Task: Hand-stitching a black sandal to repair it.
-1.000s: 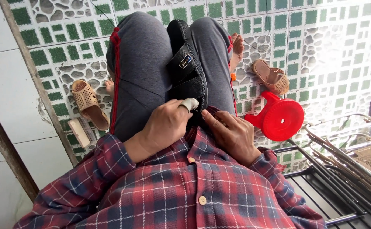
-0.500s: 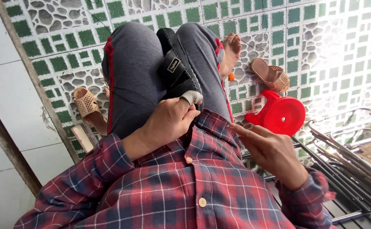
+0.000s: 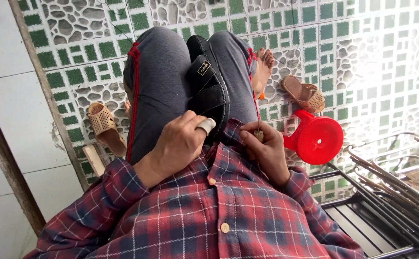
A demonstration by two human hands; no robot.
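A black shoe (image 3: 208,91) is wedged sole-up between my grey-trousered knees (image 3: 161,91). My left hand (image 3: 178,144) grips its near end, and one finger wears a white cap (image 3: 205,125) pressed against the shoe. My right hand (image 3: 267,151) is just right of the shoe's near end. Its fingertips pinch a small brownish tool (image 3: 259,136) close to the shoe's edge. Whether the tool's tip touches the shoe is hidden. My red plaid shirt fills the lower part of the view.
A tan sandal (image 3: 101,123) lies left of my legs and another (image 3: 306,93) on the right beside my bare foot (image 3: 264,67). A round red plastic object (image 3: 319,140) sits on the green tiled floor. A dark metal rack (image 3: 387,201) stands at the lower right.
My right hand swung out to the right, away from the shoe, then came back to its near end. My left hand stayed on the shoe.
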